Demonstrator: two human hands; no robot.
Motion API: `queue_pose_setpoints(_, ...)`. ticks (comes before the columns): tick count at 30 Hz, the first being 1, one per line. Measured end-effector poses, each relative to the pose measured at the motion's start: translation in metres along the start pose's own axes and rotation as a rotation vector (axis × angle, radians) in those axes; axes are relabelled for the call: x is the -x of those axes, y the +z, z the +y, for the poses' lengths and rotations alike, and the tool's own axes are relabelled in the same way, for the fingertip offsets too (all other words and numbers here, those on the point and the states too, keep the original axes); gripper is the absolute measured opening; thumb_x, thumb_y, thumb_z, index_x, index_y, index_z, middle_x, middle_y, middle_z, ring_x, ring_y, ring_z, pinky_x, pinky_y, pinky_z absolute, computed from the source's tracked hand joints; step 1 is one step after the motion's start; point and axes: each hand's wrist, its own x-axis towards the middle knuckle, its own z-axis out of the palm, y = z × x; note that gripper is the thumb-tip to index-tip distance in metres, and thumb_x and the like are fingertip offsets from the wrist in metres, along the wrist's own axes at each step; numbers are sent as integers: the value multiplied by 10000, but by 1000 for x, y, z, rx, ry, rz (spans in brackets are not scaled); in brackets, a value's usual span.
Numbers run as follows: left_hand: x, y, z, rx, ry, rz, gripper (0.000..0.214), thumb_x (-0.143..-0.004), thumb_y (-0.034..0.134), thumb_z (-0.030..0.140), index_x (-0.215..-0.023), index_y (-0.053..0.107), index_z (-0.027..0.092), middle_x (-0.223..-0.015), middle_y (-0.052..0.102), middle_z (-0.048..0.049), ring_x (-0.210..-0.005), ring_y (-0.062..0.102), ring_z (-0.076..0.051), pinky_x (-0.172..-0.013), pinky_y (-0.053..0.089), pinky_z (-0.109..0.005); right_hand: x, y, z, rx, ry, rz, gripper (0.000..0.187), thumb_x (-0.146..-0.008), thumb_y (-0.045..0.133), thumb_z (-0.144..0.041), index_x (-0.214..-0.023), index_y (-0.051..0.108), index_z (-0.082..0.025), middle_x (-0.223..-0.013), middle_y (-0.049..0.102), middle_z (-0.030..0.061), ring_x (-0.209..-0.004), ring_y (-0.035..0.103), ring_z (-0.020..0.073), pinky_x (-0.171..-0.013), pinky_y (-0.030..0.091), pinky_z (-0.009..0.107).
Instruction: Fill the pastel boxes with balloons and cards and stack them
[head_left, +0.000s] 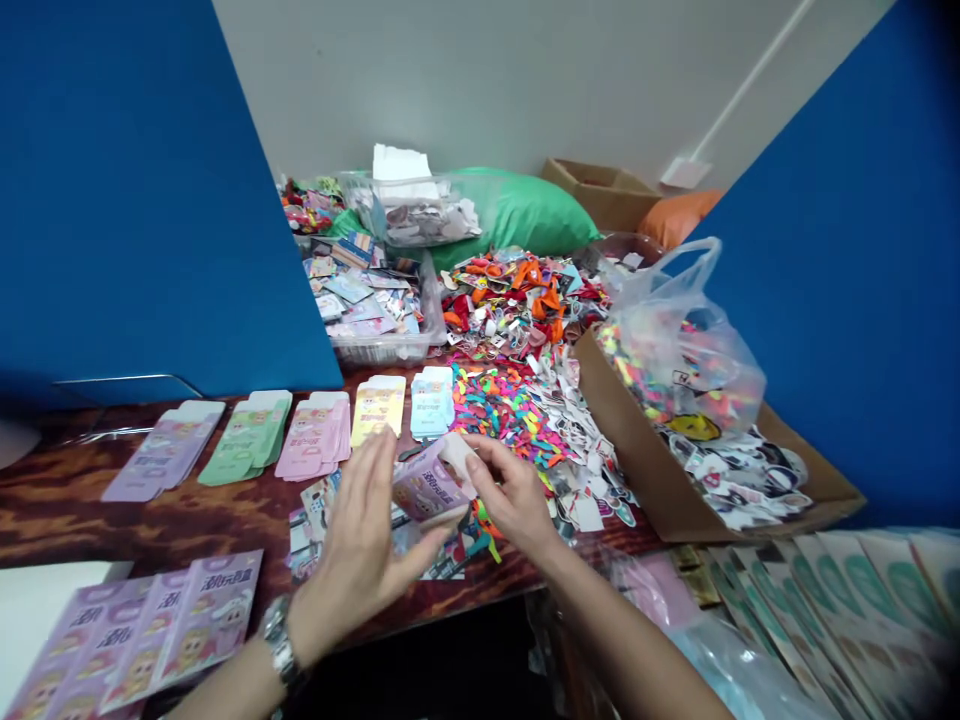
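Observation:
A small purple printed paper box (426,490) is held tilted above the table, with a white flap standing out at its upper end. My right hand (510,490) pinches that end between thumb and fingers. At the box's left side is my left hand (356,535), its fingers stretched out and the thumb spread near the lower edge. It is not closed around the box. Beneath lie printed cards (311,525) and bright foam-like scraps, partly hidden by my hands. Flat box stacks line up behind: purple (161,455), green (244,440), pink (311,438), yellow (377,408) and blue (431,403).
Finished-looking purple boxes (217,615) lie at front left. A heap of colourful small pieces (510,400) spreads behind my right hand. Right of it stands a cardboard box (630,460) with a filled plastic bag (690,350). Clear bins (390,345) stand behind; blue partitions (150,200) flank the table.

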Motion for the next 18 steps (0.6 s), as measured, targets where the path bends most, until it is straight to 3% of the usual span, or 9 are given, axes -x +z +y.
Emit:
queue_pose_setpoints(2,4,17,-4,-27,2,-28,963,-816,662,511,-1532,141,132,-1496,366,-212,-1375,369,-380,-1100,378,-547,-6,4,-3,-4,-23,-43,281,-961,502,-291,-1200,631,-221,-1030,732,44,-868,691,172,-769,535,262)
queue_pose_setpoints(4,8,33,-11,-39,-33,-50,960,-840,641,453,-1542,68,136,-1467,400,-215,-1343,413,-375,-1074,402,-540,-10,9,-7,0,-54,-91,274,-961,499,-270,-1196,635,-236,-1052,728,34,-897,687,163,-789,530,252)
queue_pose_setpoints(9,8,47,-30,28,-139,-12,761,-847,592,299,-1490,213,147,-1296,531,-183,-1198,539,-324,-972,491,-472,-27,15,-9,-32,-129,-278,292,-968,484,-287,-1215,629,-232,-1064,718,30,-896,675,145,-805,516,242)
queue_pose_setpoints(12,6,46,-39,70,-179,12,665,-813,598,282,-1408,328,155,-1259,551,-167,-1173,562,-313,-965,500,-457,-63,4,10,2,-146,-381,329,-962,494,-362,-1221,632,-214,-938,726,13,-763,658,130,-720,509,234)
queue_pose_setpoints(15,12,50,-48,94,-221,-12,656,-788,607,300,-1381,359,169,-1265,564,-158,-1167,580,-317,-953,513,-454,-124,-18,46,253,-22,-176,367,-970,459,-392,-1241,613,-197,-822,706,-2,-643,608,118,-623,471,217)
queue_pose_setpoints(18,24,59,-53,111,-265,-58,663,-781,604,320,-1384,366,182,-1282,574,-151,-1147,606,-316,-919,537,-447,-192,-40,87,579,153,31,316,-961,456,-314,-1190,628,-179,-877,714,24,-750,642,146,-719,475,235)
